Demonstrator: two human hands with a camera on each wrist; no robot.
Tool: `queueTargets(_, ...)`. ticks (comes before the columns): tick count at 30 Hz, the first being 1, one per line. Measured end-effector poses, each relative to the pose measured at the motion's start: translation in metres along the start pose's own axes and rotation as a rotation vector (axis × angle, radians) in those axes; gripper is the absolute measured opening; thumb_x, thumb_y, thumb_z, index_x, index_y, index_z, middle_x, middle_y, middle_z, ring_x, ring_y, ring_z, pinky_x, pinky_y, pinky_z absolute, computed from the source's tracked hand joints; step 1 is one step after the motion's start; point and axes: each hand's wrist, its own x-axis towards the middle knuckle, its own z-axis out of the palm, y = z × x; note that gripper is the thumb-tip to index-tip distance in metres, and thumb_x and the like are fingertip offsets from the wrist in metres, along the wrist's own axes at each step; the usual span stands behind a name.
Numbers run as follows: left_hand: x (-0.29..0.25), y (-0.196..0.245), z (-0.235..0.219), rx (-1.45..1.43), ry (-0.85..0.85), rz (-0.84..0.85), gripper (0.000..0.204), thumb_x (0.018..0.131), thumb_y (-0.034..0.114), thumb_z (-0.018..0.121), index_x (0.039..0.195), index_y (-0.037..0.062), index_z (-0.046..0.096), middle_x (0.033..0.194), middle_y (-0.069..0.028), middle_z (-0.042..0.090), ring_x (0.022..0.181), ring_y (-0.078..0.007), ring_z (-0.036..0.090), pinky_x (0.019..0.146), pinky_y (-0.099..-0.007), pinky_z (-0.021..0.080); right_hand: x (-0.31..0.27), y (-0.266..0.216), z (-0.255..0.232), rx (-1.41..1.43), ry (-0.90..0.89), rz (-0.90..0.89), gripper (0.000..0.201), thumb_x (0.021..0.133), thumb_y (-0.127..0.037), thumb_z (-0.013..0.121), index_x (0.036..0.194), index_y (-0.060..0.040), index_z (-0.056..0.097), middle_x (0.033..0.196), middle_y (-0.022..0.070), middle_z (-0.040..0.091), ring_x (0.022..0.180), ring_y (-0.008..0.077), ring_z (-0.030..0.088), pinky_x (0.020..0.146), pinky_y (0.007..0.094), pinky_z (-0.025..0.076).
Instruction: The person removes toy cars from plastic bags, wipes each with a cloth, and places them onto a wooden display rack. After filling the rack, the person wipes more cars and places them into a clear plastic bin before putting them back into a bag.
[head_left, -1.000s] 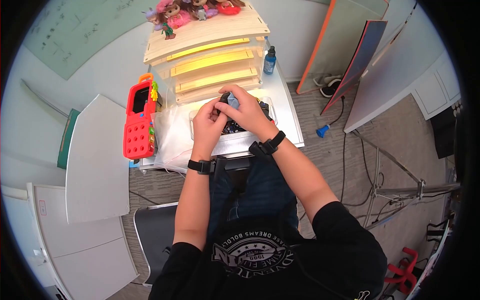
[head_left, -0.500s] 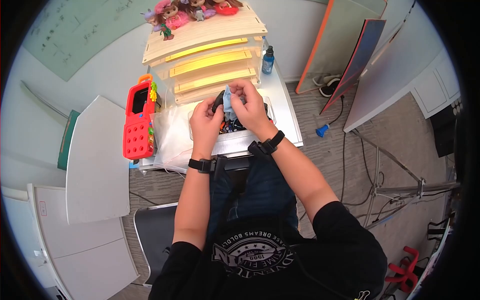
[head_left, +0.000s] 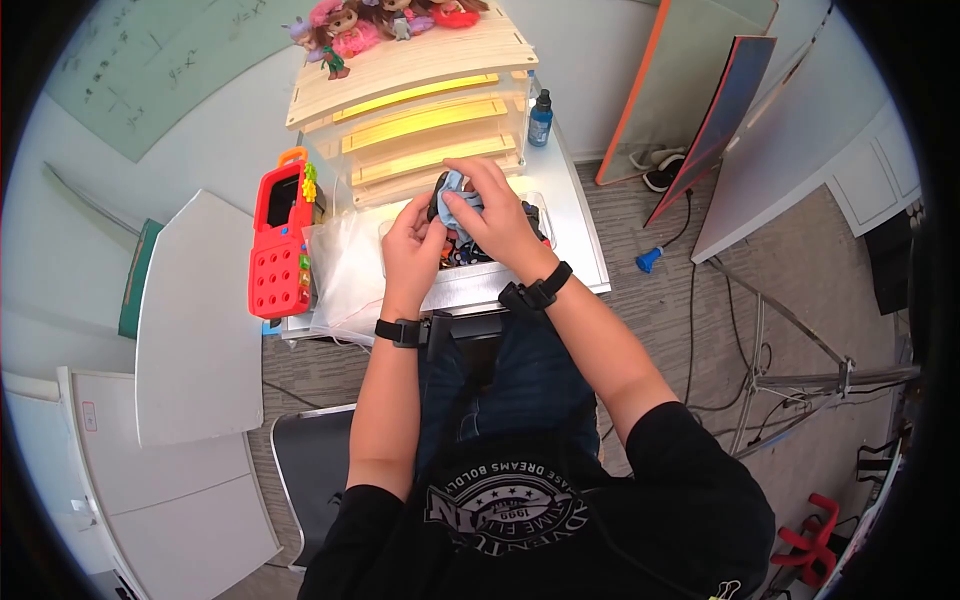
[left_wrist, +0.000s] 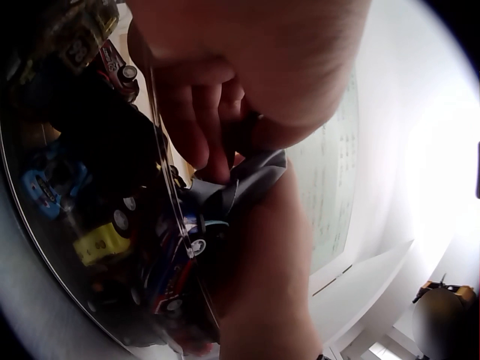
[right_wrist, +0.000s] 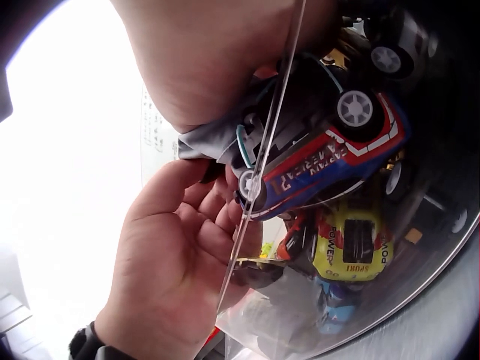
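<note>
Over a clear plastic box (head_left: 549, 220) of toy cars, both hands meet around a small black object (head_left: 434, 207). My left hand (head_left: 411, 243) grips it from the left; I cannot tell its kind, as fingers and cloth hide most of it. My right hand (head_left: 497, 213) pinches a light blue cloth (head_left: 452, 200) against it. The cloth (left_wrist: 251, 178) looks grey and crumpled in the left wrist view, between the hands. Just under them in the box lie a blue and red toy car (right_wrist: 315, 169) and a yellow one (right_wrist: 351, 244).
A red toy case (head_left: 279, 235) and a clear plastic bag (head_left: 345, 270) lie left of the box. Behind stands a wooden-topped drawer unit (head_left: 420, 75) with dolls (head_left: 350, 35) on top. A blue bottle (head_left: 540, 120) stands to its right.
The hands first parted slightly, showing more of the black object and the cloth. Now the right hand has come back left, with the cloth pressed against the object.
</note>
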Motion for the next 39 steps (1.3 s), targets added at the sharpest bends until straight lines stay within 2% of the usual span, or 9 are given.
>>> queueTargets(6,0.004,-0.002,-0.014,0.048,-0.040,-0.054,0.033,0.108,0.015,0.054,0.135,-0.0037,0.060,0.102,-0.0075,0.072,0.081,-0.0112,0.069,0.071,-0.0235,0.057,-0.002,0.007,-0.001,0.037,-0.070,0.066,0.033,0.102,-0.020,0.065,0.131,-0.0057,0.065,0.120,0.0186,0.071,0.107,0.0346,0.071,0.092,0.0394,0.056)
queueTargets(13,0.012,0.012,-0.012,0.189,0.075,0.049,0.035,0.103,0.015,0.065,0.132,-0.0025,0.064,0.107,-0.0091,0.071,0.084,-0.0135,0.068,0.076,-0.0270,0.057,0.001,0.008,0.002,0.066,-0.066,0.138,0.030,0.105,-0.020,0.058,0.130,-0.0054,0.064,0.115,0.0224,0.072,0.105,0.0395,0.070,0.087,0.0427,0.056)
queueTargets(15,0.023,0.025,-0.023,0.728,0.136,0.273,0.045,0.096,0.013,0.071,0.137,-0.0026,0.062,0.101,-0.0081,0.071,0.085,-0.0139,0.065,0.075,-0.0288,0.056,0.001,0.004,0.000,0.059,-0.142,0.191,0.030,0.104,-0.020,0.059,0.131,-0.0060,0.065,0.111,0.0224,0.073,0.102,0.0401,0.071,0.086,0.0434,0.056)
queueTargets(20,0.060,0.047,-0.058,1.025,0.150,0.126,0.039,0.091,0.015,0.075,0.124,-0.0038,0.070,0.104,-0.0161,0.073,0.083,-0.0201,0.067,0.078,-0.0319,0.055,-0.001,0.016,0.004,0.006,-0.174,0.146,0.032,0.105,-0.021,0.060,0.130,-0.0030,0.066,0.108,0.0202,0.075,0.099,0.0331,0.074,0.086,0.0394,0.057)
queueTargets(24,0.084,0.015,-0.077,1.081,0.180,0.166,0.035,0.089,0.020,0.077,0.115,-0.0032,0.072,0.101,-0.0186,0.071,0.087,-0.0282,0.069,0.080,-0.0393,0.055,-0.002,0.016,0.004,0.047,-0.164,0.149,0.027,0.103,-0.023,0.059,0.123,-0.0055,0.068,0.105,0.0200,0.074,0.097,0.0391,0.071,0.084,0.0453,0.057)
queueTargets(26,0.090,0.011,-0.076,1.362,0.187,0.110,0.037,0.087,0.026,0.078,0.110,-0.0020,0.071,0.105,-0.0226,0.070,0.097,-0.0366,0.069,0.084,-0.0456,0.055,-0.003,0.019,0.005,0.039,-0.156,0.102,0.026,0.103,-0.022,0.060,0.121,-0.0048,0.069,0.104,0.0199,0.074,0.097,0.0392,0.071,0.083,0.0451,0.057)
queueTargets(33,0.118,0.012,-0.076,1.425,0.205,0.047,0.041,0.087,0.034,0.079,0.107,-0.0009,0.070,0.107,-0.0256,0.070,0.100,-0.0420,0.068,0.085,-0.0485,0.054,-0.004,0.019,0.005,0.035,-0.139,0.090,0.025,0.102,-0.022,0.061,0.117,-0.0045,0.069,0.102,0.0194,0.074,0.094,0.0391,0.071,0.082,0.0449,0.056)
queueTargets(35,0.123,0.016,-0.074,1.478,0.121,-0.081,0.044,0.087,0.036,0.079,0.108,-0.0009,0.068,0.105,-0.0265,0.072,0.100,-0.0431,0.070,0.084,-0.0503,0.055,-0.003,0.019,0.005,0.033,-0.140,0.085,0.024,0.102,-0.022,0.061,0.116,-0.0047,0.069,0.101,0.0192,0.074,0.094,0.0392,0.071,0.082,0.0451,0.056)
queueTargets(39,0.125,0.019,-0.063,1.532,0.084,-0.021,0.048,0.087,0.038,0.079,0.111,-0.0011,0.065,0.104,-0.0270,0.073,0.100,-0.0431,0.071,0.084,-0.0505,0.057,-0.004,0.021,0.006,0.030,-0.128,0.068,0.023,0.101,-0.022,0.061,0.114,-0.0054,0.069,0.099,0.0187,0.074,0.093,0.0393,0.070,0.081,0.0455,0.056)
